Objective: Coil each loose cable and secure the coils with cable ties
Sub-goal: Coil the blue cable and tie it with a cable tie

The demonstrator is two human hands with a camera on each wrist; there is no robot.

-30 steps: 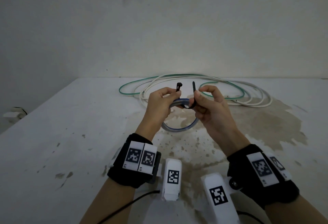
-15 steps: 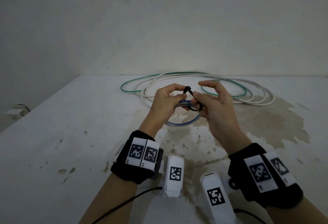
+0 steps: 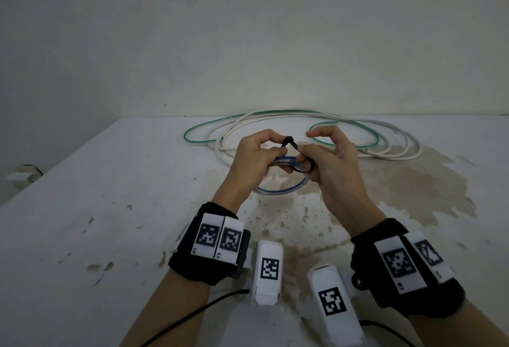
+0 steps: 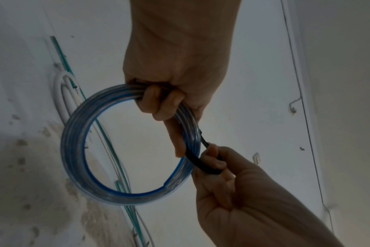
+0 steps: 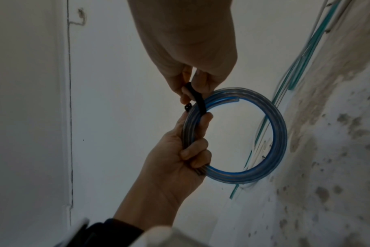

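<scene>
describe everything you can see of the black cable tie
The thin black plastic cable tie is a flat, flexible strap bent into a loop around one side of the coiled clear-and-blue cable. Its small square head sticks up between the two thumbs. The right hand pinches the strap, and the left hand, gripping the coil, touches it with thumb and forefinger. The loop looks slack, not yet cinched; whether the tail is through the head cannot be told. It is held above the stained white table.

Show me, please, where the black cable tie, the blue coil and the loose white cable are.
black cable tie (image 5: pixel 199 100): right wrist view, on the strap crossing the coil.
blue coil (image 4: pixel 74 142): left wrist view, on the free side of the ring.
loose white cable (image 3: pixel 407 155): head view, on the loops' right end.
</scene>
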